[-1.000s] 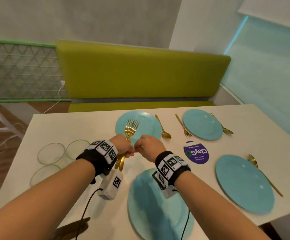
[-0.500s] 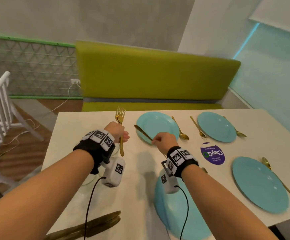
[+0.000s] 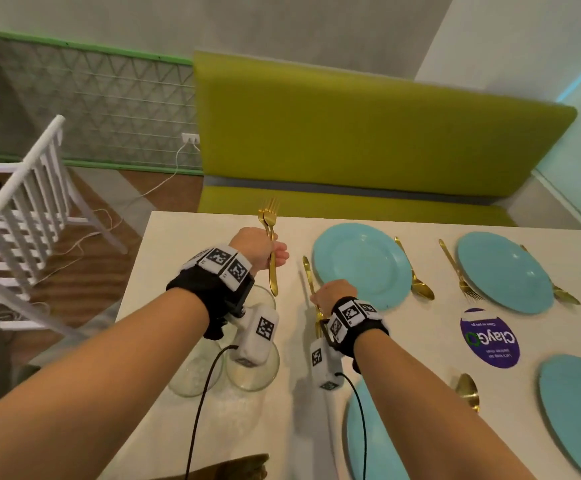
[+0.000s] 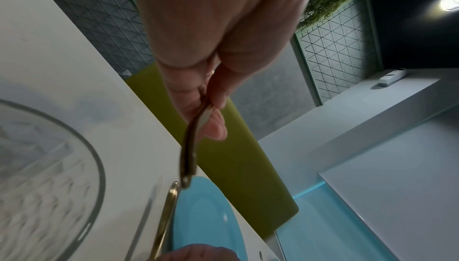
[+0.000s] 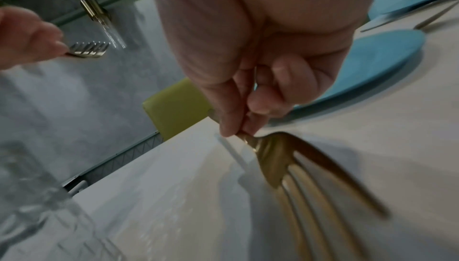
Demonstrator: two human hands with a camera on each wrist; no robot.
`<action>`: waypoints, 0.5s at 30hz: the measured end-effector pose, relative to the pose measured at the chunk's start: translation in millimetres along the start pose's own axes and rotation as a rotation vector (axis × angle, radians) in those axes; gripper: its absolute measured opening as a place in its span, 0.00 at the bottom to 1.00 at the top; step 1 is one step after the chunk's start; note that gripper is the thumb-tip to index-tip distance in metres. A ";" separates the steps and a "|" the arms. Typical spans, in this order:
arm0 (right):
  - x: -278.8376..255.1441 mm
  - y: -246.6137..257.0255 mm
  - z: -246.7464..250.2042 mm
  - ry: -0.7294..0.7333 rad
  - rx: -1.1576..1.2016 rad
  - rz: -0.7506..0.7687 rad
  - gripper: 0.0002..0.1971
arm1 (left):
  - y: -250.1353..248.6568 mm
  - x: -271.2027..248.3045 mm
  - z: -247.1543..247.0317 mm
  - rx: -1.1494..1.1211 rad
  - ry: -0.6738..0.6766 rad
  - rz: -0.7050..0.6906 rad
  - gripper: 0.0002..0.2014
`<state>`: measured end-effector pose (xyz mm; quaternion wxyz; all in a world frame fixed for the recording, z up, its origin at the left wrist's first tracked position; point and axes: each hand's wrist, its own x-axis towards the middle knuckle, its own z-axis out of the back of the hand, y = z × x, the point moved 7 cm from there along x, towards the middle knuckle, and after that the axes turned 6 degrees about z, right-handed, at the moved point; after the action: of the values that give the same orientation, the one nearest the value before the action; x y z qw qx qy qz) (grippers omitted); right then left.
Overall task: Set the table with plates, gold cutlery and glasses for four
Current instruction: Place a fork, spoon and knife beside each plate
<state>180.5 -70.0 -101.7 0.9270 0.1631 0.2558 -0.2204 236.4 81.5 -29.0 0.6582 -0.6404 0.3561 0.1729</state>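
Observation:
My left hand [image 3: 277, 252] grips a small bunch of gold forks [image 3: 271, 237] upright, tines up, above the table's far left; the left wrist view shows the left hand [image 4: 208, 108] pinching their handles [image 4: 190, 155]. My right hand [image 3: 323, 299] pinches one gold fork [image 3: 308, 275] near its neck. Its handle points away and it lies just left of the far-left blue plate [image 3: 361, 265]. In the right wrist view the right hand [image 5: 243, 126] holds the fork's tines [image 5: 305, 186] low over the table; I cannot tell whether they touch it.
Other blue plates sit far right [image 3: 503, 271], near right [image 3: 580, 410] and near me [image 3: 368, 445]. Gold spoons [image 3: 417, 282] [image 3: 467, 393] and a fork [image 3: 458, 271] lie by them. Clear glasses [image 3: 252, 372] stand under my left wrist. A purple sticker [image 3: 489, 337], green bench [image 3: 351, 133] and white chair [image 3: 22, 209] surround.
My hands were together over the far-left plate. The right hand drew one fork out and lowered it left of that plate; the left hand moved left with the remaining forks.

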 end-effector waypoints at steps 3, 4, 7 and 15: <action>8.1 4.6 -4.6 -0.023 0.022 0.003 0.20 | 0.0 4.7 3.5 -0.006 -0.034 0.003 0.06; 8.8 6.1 -5.8 -0.027 0.028 0.008 0.20 | -0.7 6.0 4.5 0.004 -0.047 -0.010 0.09; 16.8 8.1 -6.6 -0.038 0.079 -0.007 0.21 | -5.1 12.1 4.8 0.004 -0.062 -0.025 0.14; 38.9 0.8 -5.3 -0.039 0.109 -0.041 0.13 | -11.0 24.9 4.7 -0.017 -0.081 -0.017 0.14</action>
<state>208.8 -79.8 -127.1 0.9169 0.2040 0.2284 -0.2560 262.2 79.0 -38.6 0.6681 -0.6414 0.3220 0.1962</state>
